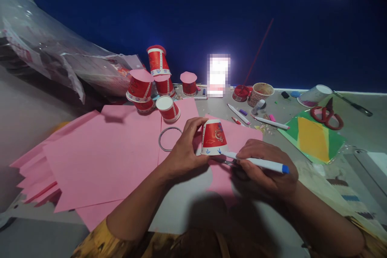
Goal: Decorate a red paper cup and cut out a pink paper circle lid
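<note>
My left hand [189, 141] is closed around the left side of a red and white paper cup [214, 135], which is upside down with its wide end low. Blue arrow-like marks show on the cup's white lower band. In my right hand [269, 165] is a white marker [256, 162] with a blue end, its tip at that band beside a blue mark. Partly hidden beneath my right hand, a pair of scissors [225, 161] lies over pink paper [121, 149]. A grey ring [163, 139] rests left of the held cup.
Several red cups with pink paper tops [140, 84] stand at the back left, some stacked. Another paper cup [169, 109] is nearer. Markers [238, 113], a brown-patterned cup [261, 93] and red-handled scissors [326, 117] lie right. A bright blurred screen [219, 74] stands behind.
</note>
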The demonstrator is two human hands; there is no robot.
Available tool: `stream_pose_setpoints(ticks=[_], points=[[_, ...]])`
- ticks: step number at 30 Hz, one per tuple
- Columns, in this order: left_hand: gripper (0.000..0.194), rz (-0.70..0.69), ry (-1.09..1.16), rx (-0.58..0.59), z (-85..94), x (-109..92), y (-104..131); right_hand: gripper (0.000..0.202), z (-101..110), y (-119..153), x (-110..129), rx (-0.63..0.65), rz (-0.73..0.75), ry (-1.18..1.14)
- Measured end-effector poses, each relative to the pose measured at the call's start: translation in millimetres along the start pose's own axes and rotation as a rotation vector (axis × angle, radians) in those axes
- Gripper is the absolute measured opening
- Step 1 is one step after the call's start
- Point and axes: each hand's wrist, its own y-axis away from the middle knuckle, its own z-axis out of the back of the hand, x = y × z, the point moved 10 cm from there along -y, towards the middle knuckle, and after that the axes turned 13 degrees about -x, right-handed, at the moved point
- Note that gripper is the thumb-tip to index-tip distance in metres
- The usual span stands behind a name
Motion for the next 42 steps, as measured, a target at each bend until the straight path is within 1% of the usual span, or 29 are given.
stream_pose_setpoints(ticks=[5, 10, 12, 14, 16, 17, 20, 22, 28, 36, 40, 42], points=[[0.084, 0.005, -0.001, -0.004, -0.5, 1.7, -0.2, 0.020, 7.0, -1.1, 0.3, -0.071, 0.010, 0.028], [0.086, 0.000, 0.019, -0.008, 0.1, 3.7, -0.3, 0.020, 3.7, 0.7, -0.9, -0.041, 0.004, 0.017], [0.087, 0.007, 0.019, -0.010, 1.3, 4.1, -0.8, 0.020, 10.8, 3.7, -4.6, -0.087, -0.014, 0.022], [0.087, 0.039, 0.038, -0.001, 1.2, 5.5, -0.9, 0.018, 22.0, 7.5, -11.9, -0.161, -0.054, 0.069], [0.087, 0.091, 0.104, 0.014, -0.6, 7.6, -0.4, 0.016, 31.9, 10.6, -19.0, -0.227, -0.100, 0.107], [0.087, 0.117, 0.153, 0.019, -1.8, 8.5, 0.0, 0.016, 33.9, 11.1, -20.9, -0.238, -0.112, 0.109], [0.086, 0.173, 0.289, 0.029, -5.5, 11.7, 1.0, 0.015, 29.8, 8.2, -18.5, -0.203, -0.102, 0.069], [0.085, 0.185, 0.318, 0.043, -7.7, 14.5, 1.5, 0.015, 25.9, 4.9, -14.4, -0.179, -0.088, 0.046], [0.083, 0.163, 0.317, 0.047, -6.5, 17.8, 1.1, 0.018, 23.8, 1.2, -8.6, -0.176, -0.071, 0.032], [0.087, 0.174, 0.319, 0.061, -7.4, 15.8, 1.5, 0.021, 21.8, 0.1, -7.6, -0.170, -0.047, 0.038], [0.087, 0.163, 0.301, 0.059, -7.0, 16.3, 1.3, 0.018, 20.1, -1.6, -9.0, -0.134, -0.078, -0.011], [0.086, 0.151, 0.292, 0.062, -7.0, 15.6, 1.2, 0.017, 20.9, -0.2, -10.3, -0.136, -0.090, -0.026]])
